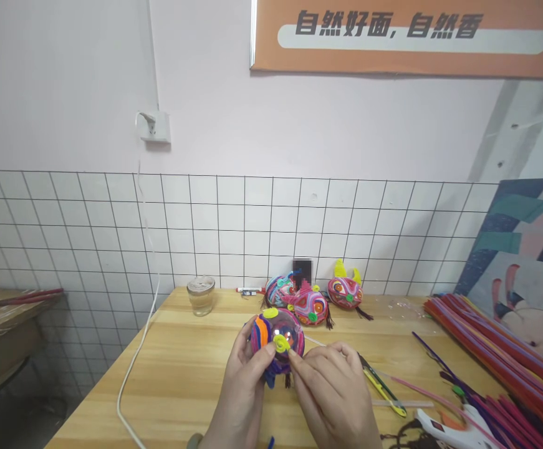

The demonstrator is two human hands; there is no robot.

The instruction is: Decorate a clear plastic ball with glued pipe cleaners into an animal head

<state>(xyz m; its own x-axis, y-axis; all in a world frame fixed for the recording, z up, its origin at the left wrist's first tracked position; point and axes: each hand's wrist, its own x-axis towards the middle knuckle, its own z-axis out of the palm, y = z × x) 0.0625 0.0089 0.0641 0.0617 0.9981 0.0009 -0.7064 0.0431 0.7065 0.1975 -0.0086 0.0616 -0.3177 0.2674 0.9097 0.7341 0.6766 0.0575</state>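
My left hand (247,374) is wrapped round a clear ball (292,324) partly covered in purple, blue, orange and pink pipe cleaners. Its thumb presses beside a yellow pipe cleaner coil (281,343) on the ball's near face. A second yellow patch sits on top of the ball, and a dark tassel hangs below. My right hand (336,390) is closed, thumb and forefinger pinching the loose end of the yellow coil. Behind the ball stand several finished-looking ornaments, a pink one (311,307), a bluish one (278,290) and one with yellow horns (345,292).
A glass jar (201,296) stands at the back left near a marker (251,290). Yellow-handled scissors (383,390), a white glue gun (456,427) and bundles of pipe cleaners (490,358) lie on the right. A white cable (133,374) crosses the table's left edge.
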